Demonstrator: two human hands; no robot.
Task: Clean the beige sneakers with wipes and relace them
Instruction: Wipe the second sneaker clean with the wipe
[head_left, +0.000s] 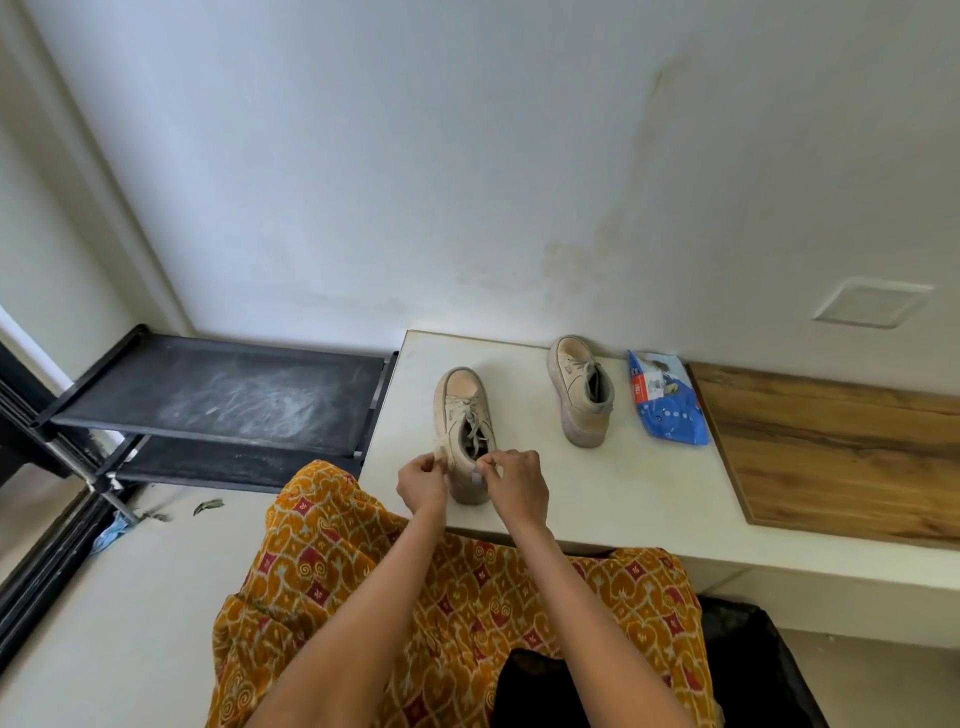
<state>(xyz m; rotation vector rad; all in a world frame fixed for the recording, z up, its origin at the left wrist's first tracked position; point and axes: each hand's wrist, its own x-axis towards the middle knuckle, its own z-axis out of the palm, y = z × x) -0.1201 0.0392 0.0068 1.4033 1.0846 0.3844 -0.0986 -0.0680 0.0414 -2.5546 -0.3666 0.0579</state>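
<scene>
1. Both beige sneakers stand on the white table (597, 493) at mid-frame. The near sneaker (464, 415) sits left of centre, toe pointing to the wall; the far sneaker (581, 389) stands apart to its right, toward the upper right of the table.

2. The wipes packet (666, 397), blue and white, lies just right of the far sneaker, beside the wood-grain panel (831, 447). I see no wipe pulled out on the table.

3. My left hand (422, 480) and right hand (517, 480) work at the heel end of the near sneaker. The left fingers (434, 460) are pinched narrow on a pale strip, which I judge to be a lace end. The right fingers (488, 464) are closed small at the collar; what they hold I cannot tell.

4. Laces are visible in both sneakers, loose in the near one.

5. Judgement on progress: early. This looks like unlacing or loosening of the first sneaker. Wiping of both sneakers and relacing appear to remain. Whether any surface is already cleaned I cannot tell at this range.

6. A dusty black shoe rack (218, 395) stands at the left of the frame, uninvolved.
</scene>
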